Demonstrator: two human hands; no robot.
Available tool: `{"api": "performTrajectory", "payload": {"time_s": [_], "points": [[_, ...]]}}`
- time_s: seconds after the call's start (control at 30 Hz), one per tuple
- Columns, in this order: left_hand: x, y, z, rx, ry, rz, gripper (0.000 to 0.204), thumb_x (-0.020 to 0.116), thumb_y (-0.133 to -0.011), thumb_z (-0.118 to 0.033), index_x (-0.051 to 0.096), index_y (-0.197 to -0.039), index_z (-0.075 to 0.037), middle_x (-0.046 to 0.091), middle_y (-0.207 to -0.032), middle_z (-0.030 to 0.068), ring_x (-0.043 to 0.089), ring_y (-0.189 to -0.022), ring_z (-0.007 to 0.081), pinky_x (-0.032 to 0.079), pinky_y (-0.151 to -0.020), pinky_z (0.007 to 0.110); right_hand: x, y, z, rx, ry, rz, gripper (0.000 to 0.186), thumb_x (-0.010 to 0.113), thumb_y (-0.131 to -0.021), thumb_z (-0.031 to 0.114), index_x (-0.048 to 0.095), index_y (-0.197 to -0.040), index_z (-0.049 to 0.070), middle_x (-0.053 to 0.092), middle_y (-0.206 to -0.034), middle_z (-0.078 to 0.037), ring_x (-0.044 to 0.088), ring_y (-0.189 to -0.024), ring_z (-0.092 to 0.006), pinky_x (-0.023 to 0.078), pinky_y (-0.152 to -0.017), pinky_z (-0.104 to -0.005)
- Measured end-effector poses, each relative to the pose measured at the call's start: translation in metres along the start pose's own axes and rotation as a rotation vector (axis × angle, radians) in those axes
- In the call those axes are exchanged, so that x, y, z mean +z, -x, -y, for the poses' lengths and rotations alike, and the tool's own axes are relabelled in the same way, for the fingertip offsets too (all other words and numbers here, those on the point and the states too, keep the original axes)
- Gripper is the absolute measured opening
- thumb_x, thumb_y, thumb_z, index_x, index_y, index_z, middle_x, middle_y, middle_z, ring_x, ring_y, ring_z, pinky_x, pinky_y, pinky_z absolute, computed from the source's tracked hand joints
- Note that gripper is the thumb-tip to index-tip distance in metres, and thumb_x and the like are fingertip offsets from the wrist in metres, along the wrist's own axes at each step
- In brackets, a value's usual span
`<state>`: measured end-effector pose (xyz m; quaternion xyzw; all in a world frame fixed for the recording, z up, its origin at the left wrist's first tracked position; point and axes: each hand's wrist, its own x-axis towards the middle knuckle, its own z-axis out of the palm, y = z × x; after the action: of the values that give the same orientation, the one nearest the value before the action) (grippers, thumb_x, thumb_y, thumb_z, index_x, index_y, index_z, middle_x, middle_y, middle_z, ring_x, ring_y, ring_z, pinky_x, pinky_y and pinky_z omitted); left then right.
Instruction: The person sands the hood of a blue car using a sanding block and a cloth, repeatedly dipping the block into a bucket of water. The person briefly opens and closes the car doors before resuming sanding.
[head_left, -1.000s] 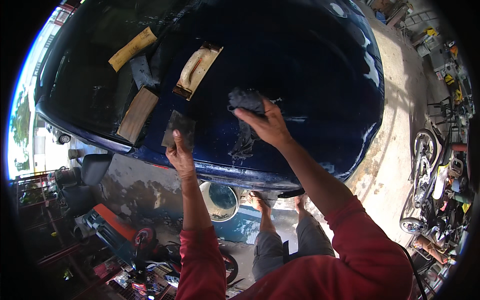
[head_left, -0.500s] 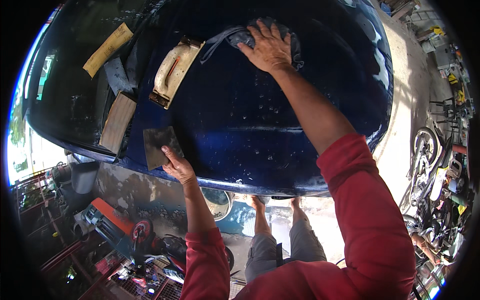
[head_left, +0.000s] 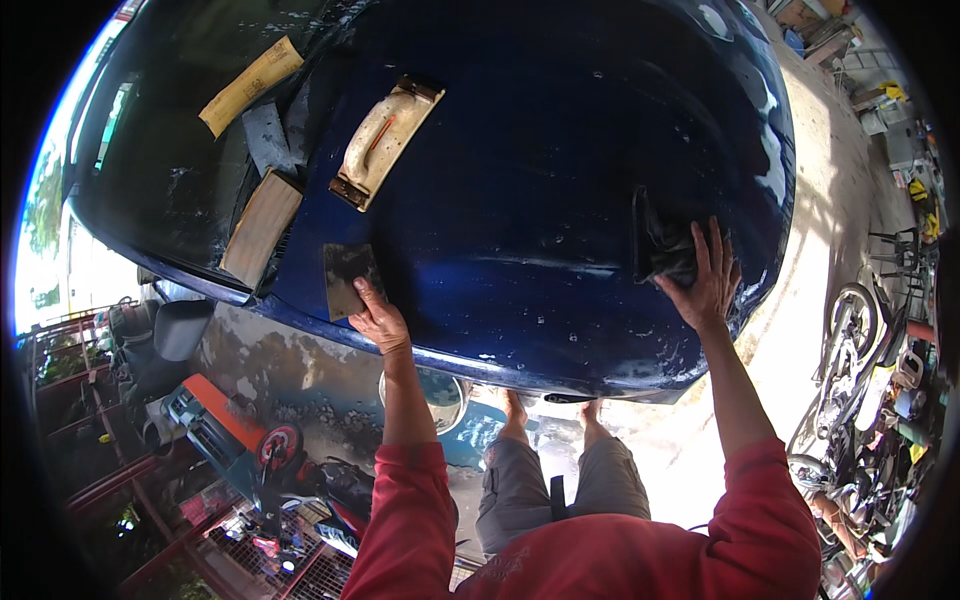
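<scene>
My left hand point(head_left: 380, 322) pinches sheet point(head_left: 344, 272), likely for control; handled block point(head_left: 390, 142) beyond hand. My right hand point(head_left: 706, 285), fingers spread, presses cloth point(head_left: 662, 238) on hood point(head_left: 500, 200), probably distributing pressure.

A motorbike point(head_left: 342, 488) stands beside an orange-and-teal boxy object point(head_left: 216, 428).

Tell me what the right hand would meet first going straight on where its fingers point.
Nothing visible: beyond the right hand, the way looks free across the dark blue hood, though depth is unclear.

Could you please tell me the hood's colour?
The hood is dark blue, showing best in the head view.
</scene>
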<state>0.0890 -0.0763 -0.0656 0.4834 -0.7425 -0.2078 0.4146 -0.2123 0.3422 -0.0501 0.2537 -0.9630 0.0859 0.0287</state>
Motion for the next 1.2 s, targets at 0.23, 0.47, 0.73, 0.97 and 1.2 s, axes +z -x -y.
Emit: {"api": "performTrajectory", "payload": {"time_s": [0.23,0.47,0.73,0.97,1.2], "points": [[0.009,0.002,-0.001,-0.020,0.210,-0.010,0.055,0.059,-0.110,-0.042,0.069,-0.129,0.009,0.074,-0.127,0.0246,0.071,-0.109,0.0387,0.053,-0.093,0.046,0.024,-0.183,0.154,-0.052,-0.052,-0.060,0.078,0.056,-0.096,0.078,0.051,-0.159,0.033,0.030,-0.176,0.001,0.029,-0.161,-0.0357,0.012,-0.129,-0.0715],[-0.025,-0.014,-0.012,-0.411,0.431,0.091,0.065,0.067,-0.105,-0.050,0.069,-0.127,0.011,0.075,-0.118,0.0199,0.071,-0.102,0.0312,0.053,-0.092,0.040,0.030,-0.102,0.283,-0.595,-0.290,0.064,0.059,0.070,-0.094,0.057,0.067,-0.143,0.024,0.043,-0.169,0.005,0.043,-0.154,-0.0272,0.017,-0.133,-0.0598],[-0.029,0.016,-0.080,-0.704,0.702,0.224,0.049,0.085,-0.085,-0.015,0.066,-0.128,-0.001,0.074,-0.107,0.0108,0.073,-0.079,0.0207,0.057,-0.051,0.029,0.007,-0.023,0.104,-0.260,-0.166,-0.087,0.082,0.084,-0.075,0.064,0.062,-0.149,0.034,0.049,-0.165,0.001,0.050,-0.147,-0.0330,0.016,-0.131,-0.0660],[0.061,0.069,-0.154,-0.669,0.696,0.427,0.051,0.081,-0.083,-0.011,0.061,-0.127,0.005,0.074,-0.103,0.0143,0.074,-0.070,0.0235,0.056,-0.045,0.032,0.038,-0.076,-0.036,0.443,-0.117,-0.187,0.080,0.058,-0.093,0.077,0.051,-0.160,0.035,0.040,-0.172,0.001,0.040,-0.155,-0.0344,0.012,-0.130,-0.0652],[0.103,0.048,-0.238,-0.714,0.338,0.349,0.048,0.070,-0.082,-0.002,0.062,-0.129,-0.001,0.075,-0.101,0.0178,0.075,-0.064,0.0267,0.059,-0.044,0.035,0.043,-0.068,-0.074,0.422,-0.151,-0.156,0.087,0.048,-0.092,0.085,0.047,-0.163,0.035,0.033,-0.176,0.000,0.034,-0.158,-0.0398,0.010,-0.128,-0.0708]]}}
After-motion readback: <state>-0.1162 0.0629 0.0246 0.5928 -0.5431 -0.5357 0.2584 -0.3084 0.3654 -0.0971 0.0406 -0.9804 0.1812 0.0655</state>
